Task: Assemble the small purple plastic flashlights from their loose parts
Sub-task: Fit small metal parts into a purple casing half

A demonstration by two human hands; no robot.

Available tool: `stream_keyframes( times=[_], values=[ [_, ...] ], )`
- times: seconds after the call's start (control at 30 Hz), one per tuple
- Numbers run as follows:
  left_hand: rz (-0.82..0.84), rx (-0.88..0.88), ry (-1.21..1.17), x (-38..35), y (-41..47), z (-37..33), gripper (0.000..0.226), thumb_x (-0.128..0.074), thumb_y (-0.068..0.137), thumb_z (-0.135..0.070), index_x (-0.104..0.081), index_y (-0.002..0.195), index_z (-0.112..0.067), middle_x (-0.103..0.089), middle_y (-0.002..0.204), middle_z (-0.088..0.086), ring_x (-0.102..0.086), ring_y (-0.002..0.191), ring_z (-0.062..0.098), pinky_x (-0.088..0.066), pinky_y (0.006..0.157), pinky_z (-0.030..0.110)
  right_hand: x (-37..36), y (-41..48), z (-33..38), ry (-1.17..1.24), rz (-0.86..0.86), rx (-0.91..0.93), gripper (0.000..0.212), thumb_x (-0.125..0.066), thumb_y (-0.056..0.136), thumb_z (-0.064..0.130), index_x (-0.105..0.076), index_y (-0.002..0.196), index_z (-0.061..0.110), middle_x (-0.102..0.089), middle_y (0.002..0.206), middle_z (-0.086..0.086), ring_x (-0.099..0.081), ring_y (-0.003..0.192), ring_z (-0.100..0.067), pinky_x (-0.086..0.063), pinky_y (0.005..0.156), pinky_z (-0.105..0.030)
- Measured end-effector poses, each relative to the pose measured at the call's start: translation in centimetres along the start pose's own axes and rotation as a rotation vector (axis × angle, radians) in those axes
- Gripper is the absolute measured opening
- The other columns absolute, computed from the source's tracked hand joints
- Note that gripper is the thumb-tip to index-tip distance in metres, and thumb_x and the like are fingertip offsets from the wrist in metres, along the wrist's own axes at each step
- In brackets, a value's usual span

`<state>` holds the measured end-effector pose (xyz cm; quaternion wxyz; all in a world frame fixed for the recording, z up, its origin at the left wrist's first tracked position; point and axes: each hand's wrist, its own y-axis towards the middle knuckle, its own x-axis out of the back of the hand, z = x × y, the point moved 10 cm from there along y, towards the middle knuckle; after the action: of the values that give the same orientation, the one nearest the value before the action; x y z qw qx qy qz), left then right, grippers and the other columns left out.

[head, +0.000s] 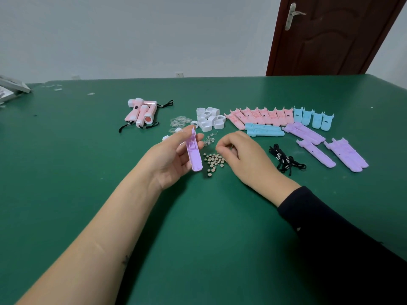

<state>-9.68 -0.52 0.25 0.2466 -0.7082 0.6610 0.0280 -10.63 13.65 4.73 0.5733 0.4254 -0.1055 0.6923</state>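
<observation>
Covering the tabletop (88, 172) edge to edge in matt green sheet, smooth, barely reflecting. Reading as smooth satin plastic in the purple shell half (194, 154) at the middle — repeating that finish across the purple shells (343, 155) toward the right edge. Glinting as polished metal in the button cells (214, 161); shining thin and wiry in the springs (209, 139). Gleaming clear and glossy in the lenses (179, 123), opaque white plastic in the caps (209, 119). Lying dull as woven cord in the black lanyards (284, 160).

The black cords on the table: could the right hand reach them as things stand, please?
Probably yes: the black cords lie just right of the right hand, with only bare green table between them, though its fingers are curled, maybe holding something.
</observation>
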Motion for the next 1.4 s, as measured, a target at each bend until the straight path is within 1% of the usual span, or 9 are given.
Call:
stream_keyframes(
  times=[0.1,0.33,0.6,0.73,0.83,0.93,1.07,1.17,1.4],
  values=[
    [0.015,0.02,-0.047,-0.5,-0.1,0.4,0.015,-0.064,0.091,-0.024,-0.067,0.106,-0.023,-0.075,0.084,-0.002,-0.071,0.067,0.006,-0.05,0.049,0.017,0.2,0.0,-0.3,0.3,-0.039,-0.091,0.01,-0.055,0.096,0.022,-0.059,0.087,0.025,-0.052,0.076,0.015,-0.045,0.056,0.008,-0.036,0.057,-0.006],
    [0.049,0.035,-0.037,-1.3,-0.2,1.0,0.012,-0.065,0.091,-0.021,-0.066,0.103,-0.02,-0.073,0.077,-0.001,-0.07,0.064,0.008,-0.052,0.049,0.02,-1.1,-0.3,-1.3,0.637,0.016,-0.256,0.015,-0.057,0.095,0.022,-0.066,0.086,0.027,-0.054,0.052,0.02,-0.045,0.049,0.005,-0.037,0.049,-0.009],
    [0.094,0.055,-0.075,-2.1,-0.3,1.4,0.01,-0.063,0.092,-0.016,-0.067,0.101,-0.017,-0.073,0.076,0.002,-0.071,0.067,0.012,-0.055,0.053,0.024,-2.4,-0.4,-1.6,0.924,0.098,-0.355,0.014,-0.057,0.096,0.02,-0.069,0.09,0.02,-0.067,0.075,0.011,-0.044,0.058,-0.002,-0.037,0.052,-0.016],
    [0.097,0.038,-0.068,-2.1,-0.3,1.2,0.009,-0.062,0.093,-0.017,-0.066,0.101,-0.019,-0.073,0.079,0.001,-0.07,0.067,0.01,-0.055,0.053,0.023,-2.6,-0.4,-2.1,0.946,0.09,-0.377,0.014,-0.058,0.095,0.02,-0.069,0.088,0.021,-0.064,0.072,0.011,-0.045,0.058,-0.002,-0.038,0.052,-0.017],
    [0.062,-0.003,-0.048,-1.4,-0.2,0.4,0.009,-0.062,0.093,-0.019,-0.067,0.101,-0.021,-0.074,0.083,0.0,-0.07,0.067,0.008,-0.053,0.052,0.02,-1.4,-0.3,-3.4,0.799,-0.031,-0.405,0.01,-0.06,0.094,0.025,-0.067,0.086,0.025,-0.056,0.071,0.007,-0.046,0.058,-0.004,-0.038,0.056,-0.021],
    [0.014,-0.055,-0.075,-0.1,-0.1,-1.0,0.01,-0.064,0.093,-0.022,-0.067,0.102,-0.02,-0.075,0.085,-0.001,-0.07,0.068,0.007,-0.053,0.053,0.019,0.0,-0.2,-4.4,0.664,-0.129,-0.425,0.01,-0.057,0.095,0.026,-0.064,0.087,0.027,-0.06,0.077,0.008,-0.048,0.059,-0.004,-0.039,0.057,-0.02],
    [-0.027,-0.082,-0.09,1.0,0.0,-1.8,0.017,-0.065,0.092,-0.024,-0.066,0.108,-0.018,-0.075,0.085,-0.001,-0.07,0.074,0.01,-0.056,0.059,0.02,0.2,-0.3,-4.7,0.818,-0.12,-0.48,0.012,-0.052,0.097,0.014,-0.061,0.09,0.016,-0.067,0.079,0.008,-0.052,0.052,0.0,-0.043,0.052,-0.016],
    [-0.017,-0.091,-0.085,0.7,0.0,-1.7,0.007,-0.063,0.093,-0.022,-0.067,0.099,-0.02,-0.074,0.083,-0.002,-0.07,0.071,0.009,-0.055,0.055,0.02,-0.4,-0.3,-4.2,0.942,-0.08,-0.492,0.011,-0.05,0.097,0.009,-0.058,0.09,0.013,-0.063,0.079,0.002,-0.05,0.05,-0.002,-0.045,0.052,-0.017],
    [0.024,-0.117,-0.04,-0.1,-0.1,-1.4,0.01,-0.061,0.094,-0.019,-0.066,0.103,-0.022,-0.074,0.083,-0.002,-0.07,0.067,0.008,-0.052,0.052,0.02,-1.1,-0.5,-3.1,0.984,-0.033,-0.463,0.016,-0.05,0.098,0.005,-0.062,0.092,0.014,-0.06,0.075,0.001,-0.051,0.051,-0.003,-0.048,0.053,-0.016]
  ],
)
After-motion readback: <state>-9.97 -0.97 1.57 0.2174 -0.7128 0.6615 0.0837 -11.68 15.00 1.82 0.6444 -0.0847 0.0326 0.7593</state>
